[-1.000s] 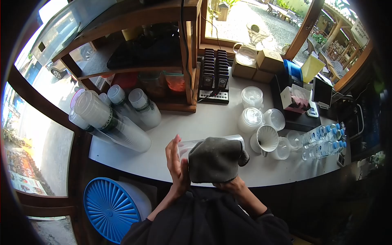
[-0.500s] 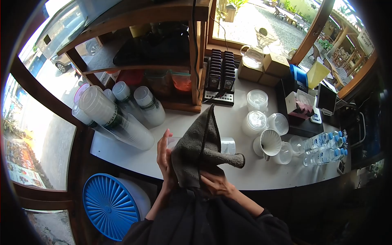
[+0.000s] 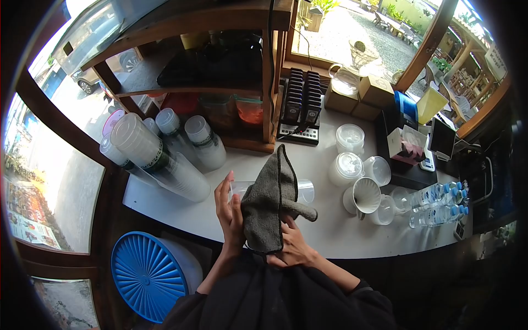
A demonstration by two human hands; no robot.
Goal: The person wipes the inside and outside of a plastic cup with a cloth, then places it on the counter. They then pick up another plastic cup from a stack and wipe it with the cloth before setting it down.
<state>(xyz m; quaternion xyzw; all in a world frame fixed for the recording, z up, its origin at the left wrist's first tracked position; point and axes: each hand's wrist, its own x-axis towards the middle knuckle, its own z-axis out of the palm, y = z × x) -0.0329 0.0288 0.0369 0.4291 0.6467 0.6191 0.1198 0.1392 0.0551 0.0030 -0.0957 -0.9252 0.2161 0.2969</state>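
Note:
My left hand holds a clear plastic container that lies sideways over the white counter, mostly hidden under a grey cloth. My right hand grips the grey cloth from below and presses it against the container. One corner of the cloth stands up in a peak, another sticks out to the right.
Stacks of clear plastic cups lie at the left under a wooden shelf. A white dripper on a cup, lidded tubs, water bottles, pagers and boxes stand right. A blue lid sits below.
The cloth lay bunched over the container a second ago. It has since been pulled up into a peak, and my right hand has shifted under it toward the left.

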